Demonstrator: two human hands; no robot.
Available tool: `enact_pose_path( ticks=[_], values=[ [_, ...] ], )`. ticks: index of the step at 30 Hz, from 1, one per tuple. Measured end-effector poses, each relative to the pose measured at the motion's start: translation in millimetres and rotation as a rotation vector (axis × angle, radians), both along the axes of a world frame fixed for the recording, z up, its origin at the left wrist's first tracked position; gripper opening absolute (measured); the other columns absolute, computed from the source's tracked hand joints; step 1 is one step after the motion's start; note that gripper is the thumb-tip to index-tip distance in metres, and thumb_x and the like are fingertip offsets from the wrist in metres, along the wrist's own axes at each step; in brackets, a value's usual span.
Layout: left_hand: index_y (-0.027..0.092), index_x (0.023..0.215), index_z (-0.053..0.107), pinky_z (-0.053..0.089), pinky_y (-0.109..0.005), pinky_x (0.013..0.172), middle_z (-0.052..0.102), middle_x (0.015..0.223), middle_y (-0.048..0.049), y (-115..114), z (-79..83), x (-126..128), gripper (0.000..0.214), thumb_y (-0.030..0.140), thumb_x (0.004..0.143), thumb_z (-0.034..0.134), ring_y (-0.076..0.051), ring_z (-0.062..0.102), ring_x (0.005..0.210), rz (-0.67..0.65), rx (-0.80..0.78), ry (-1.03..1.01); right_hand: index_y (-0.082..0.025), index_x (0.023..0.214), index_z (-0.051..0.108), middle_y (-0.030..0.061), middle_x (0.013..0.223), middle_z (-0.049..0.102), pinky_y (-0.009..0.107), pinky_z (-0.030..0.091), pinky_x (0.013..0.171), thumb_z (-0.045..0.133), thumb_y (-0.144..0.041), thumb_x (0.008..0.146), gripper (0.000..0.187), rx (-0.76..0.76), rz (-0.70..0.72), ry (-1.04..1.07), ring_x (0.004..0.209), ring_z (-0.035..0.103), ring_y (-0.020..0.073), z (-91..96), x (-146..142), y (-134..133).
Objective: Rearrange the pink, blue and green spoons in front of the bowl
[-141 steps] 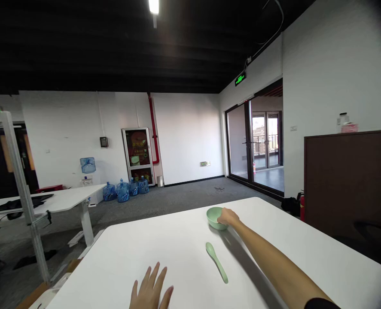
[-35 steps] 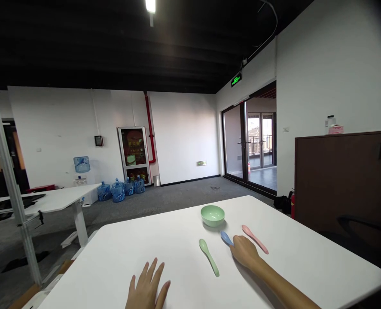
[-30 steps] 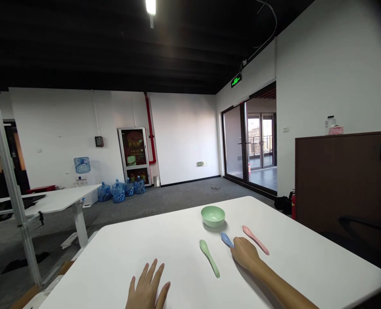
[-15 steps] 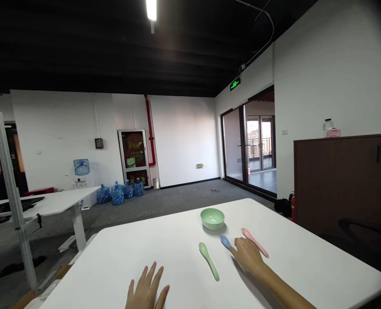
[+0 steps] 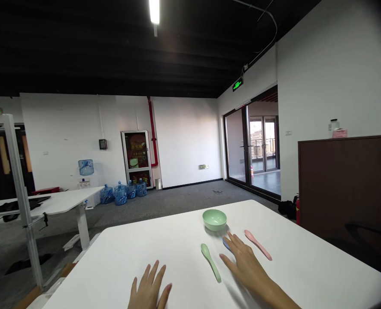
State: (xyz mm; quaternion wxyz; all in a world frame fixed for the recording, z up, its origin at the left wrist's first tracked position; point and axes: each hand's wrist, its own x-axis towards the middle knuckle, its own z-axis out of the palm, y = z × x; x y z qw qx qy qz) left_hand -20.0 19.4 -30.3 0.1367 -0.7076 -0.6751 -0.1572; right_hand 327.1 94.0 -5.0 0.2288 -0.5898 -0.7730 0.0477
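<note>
Blue spoon (image 5: 227, 244) lay largely hidden by the right hand (image 5: 242, 261), fingers extended; the left hand (image 5: 148, 289), fingers spread, was cropped below.

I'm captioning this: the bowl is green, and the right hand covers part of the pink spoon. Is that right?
Not quite: in the head view, the right hand covers part of the blue spoon, not the pink spoon. The bowl is green, as you say.

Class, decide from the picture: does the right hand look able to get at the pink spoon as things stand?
Probably yes: the right hand is open, the pink spoon lies to its right, and nothing visible stands between them.
</note>
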Motion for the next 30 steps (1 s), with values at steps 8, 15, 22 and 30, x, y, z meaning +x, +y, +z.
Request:
enact_pose_path(
  ticks=[8, 15, 22, 30],
  values=[
    [0.035, 0.144, 0.055, 0.045, -0.059, 0.114, 0.054, 0.157, -0.0032, -3, -6.2, 7, 0.049, 0.041, 0.099, 0.038, -0.030, 0.049, 0.146, 0.023, 0.050, 0.004, -0.021, 0.159, 0.041, 0.0090, 0.169, 0.029, 0.054, 0.031, 0.123, 0.033, -0.067, 0.099, 0.075, -0.008, 0.014, 0.023, 0.157, 0.024, 0.0326, -15.6, 0, -12],
    [0.035, 0.147, 0.052, 0.045, -0.061, 0.114, 0.051, 0.158, -0.0033, -2, 2.8, 2, 0.050, 0.043, 0.100, 0.036, -0.031, 0.046, 0.148, -0.018, -0.030, -0.016, -0.021, 0.159, 0.043, 0.0095, 0.168, 0.031, 0.053, 0.033, 0.122, 0.034, -0.065, 0.100, 0.074, 0.004, 0.009, 0.016, 0.156, 0.026, 0.0326, -16.0, -2, -11],
    [0.034, 0.148, 0.050, 0.045, -0.063, 0.115, 0.050, 0.159, -0.0045, -3, 6.1, 0, 0.051, 0.043, 0.100, 0.035, -0.033, 0.044, 0.148, -0.034, -0.057, -0.024, -0.022, 0.158, 0.044, 0.0093, 0.168, 0.032, 0.053, 0.033, 0.122, 0.033, -0.065, 0.100, 0.073, -0.004, 0.012, 0.026, 0.156, 0.028, 0.0331, -18.9, -1, -11],
    [0.035, 0.148, 0.051, 0.043, -0.063, 0.116, 0.050, 0.159, -0.0046, -4, 8.3, 1, 0.051, 0.043, 0.099, 0.036, -0.033, 0.043, 0.149, -0.037, -0.074, -0.054, -0.020, 0.157, 0.045, 0.0106, 0.166, 0.037, 0.050, 0.033, 0.122, 0.034, -0.063, 0.100, 0.073, -0.014, 0.010, 0.032, 0.154, 0.033, 0.0329, -12.4, -1, -13]
  ],
)
